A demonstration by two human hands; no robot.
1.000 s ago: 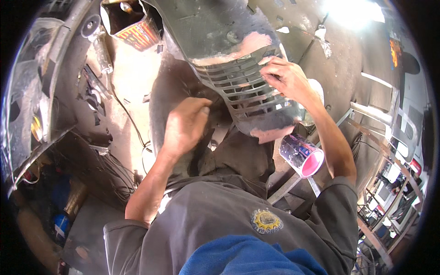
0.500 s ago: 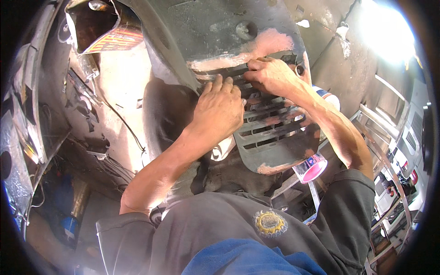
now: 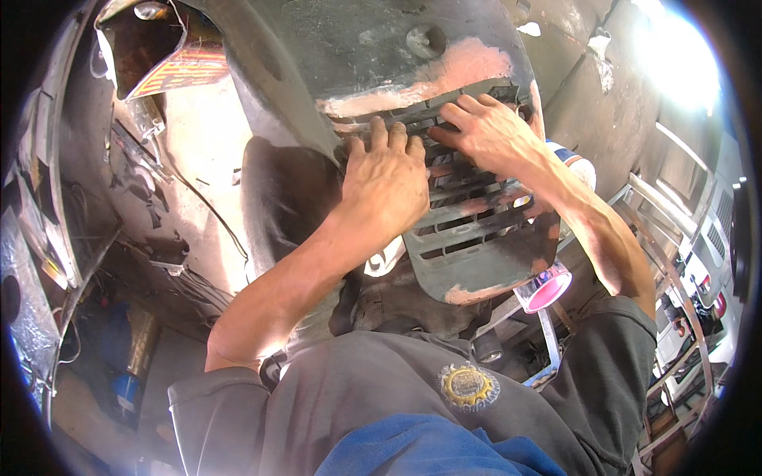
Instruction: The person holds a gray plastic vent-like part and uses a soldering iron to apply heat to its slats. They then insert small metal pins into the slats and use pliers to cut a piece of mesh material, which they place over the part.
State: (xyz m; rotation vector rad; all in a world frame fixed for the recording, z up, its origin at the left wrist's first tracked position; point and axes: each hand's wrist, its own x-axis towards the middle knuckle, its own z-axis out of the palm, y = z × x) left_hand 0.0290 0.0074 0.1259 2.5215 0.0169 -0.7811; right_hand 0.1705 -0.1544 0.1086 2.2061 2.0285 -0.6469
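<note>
A large dark grey body panel point(image 3: 361, 47) with a slatted grille point(image 3: 468, 226) and pinkish filler patches point(image 3: 476, 65) spans the upper middle. My left hand point(image 3: 386, 174) lies on the left side of the grille, its fingers stretched out and slightly apart on the upper slats. To its right, my right hand point(image 3: 496, 139) rests on the upper slats, fingers bent and apart with the tips toward the slat below the filler. Neither hand shows anything held in it. What lies under the palms is hidden.
Below the panel's right edge is a roll of tape point(image 3: 546, 289) with a pink inside. A white-and-blue cylindrical thing point(image 3: 581, 170) shows behind my right forearm. At left are a dark curved part, a thin cable point(image 3: 210, 206) and bent sheet metal point(image 3: 36, 270). Metal framing point(image 3: 667, 262) stands at right.
My right hand has shifted slightly right, and its fingers have loosened from a tight curl to lie apart on the slats. My left hand has moved a little, its fingers now more spread.
</note>
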